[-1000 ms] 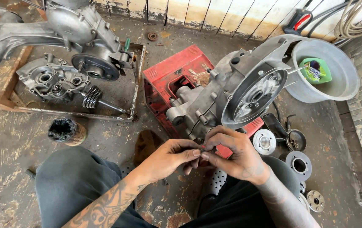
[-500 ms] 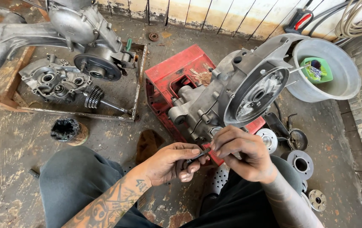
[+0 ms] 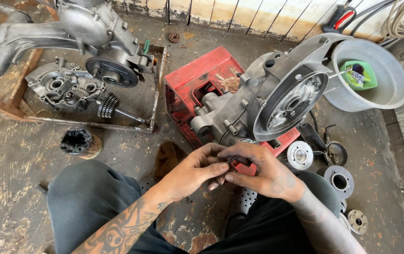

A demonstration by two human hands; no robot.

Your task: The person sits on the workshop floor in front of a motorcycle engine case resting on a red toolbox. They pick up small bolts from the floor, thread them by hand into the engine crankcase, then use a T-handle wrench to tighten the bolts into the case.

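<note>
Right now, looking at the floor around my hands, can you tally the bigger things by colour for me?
Bare grey metal engine casings: 3, one on the red crate, two in the tray
Red metal crate: 1
Grey round metal basin: 1
Green plastic tub: 1
Black greasy cup: 1
Total: 7

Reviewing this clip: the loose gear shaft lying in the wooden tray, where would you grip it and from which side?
Probably by the bare thin shaft end, coming from above on the tray's near right side. The gear shaft lies flat, its toothed cluster at the left next to the crankcase half, while the slim rod points right into open tray floor, leaving fingers room. Both hands are occupied with a small dark part.
</note>
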